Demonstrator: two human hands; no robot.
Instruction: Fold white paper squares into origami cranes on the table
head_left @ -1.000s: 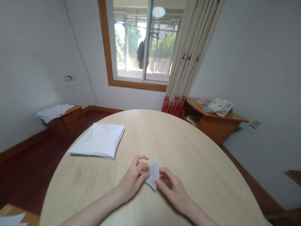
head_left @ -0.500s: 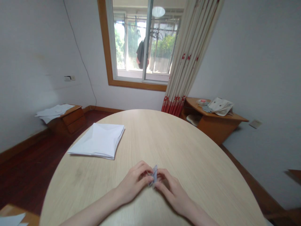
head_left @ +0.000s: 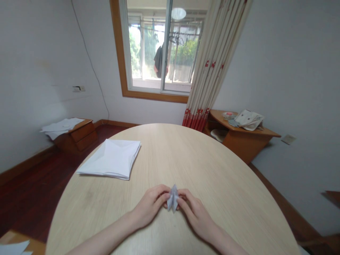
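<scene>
A small folded piece of paper [head_left: 173, 199], greyish white with pointed ends, is held between my two hands just above the near part of the round table. My left hand [head_left: 152, 203] pinches its left side between thumb and fingers. On the other side, my right hand [head_left: 192, 209] grips the paper's right edge the same way. A crease or gap runs down its middle, and two points face toward me. Some fingertips are hidden behind the paper.
A stack of white paper sheets [head_left: 113, 157] lies on the left of the pale wooden table [head_left: 202, 159]. Beyond the table stand a low drawer cabinet [head_left: 85, 134] at left and a corner desk [head_left: 241, 140] with a cloth bag [head_left: 249, 119] at right.
The folded paper has turned and spread, so two flaps with a gap between them now face me. Both hands have shifted slightly and still hold it. The paper stack has not moved.
</scene>
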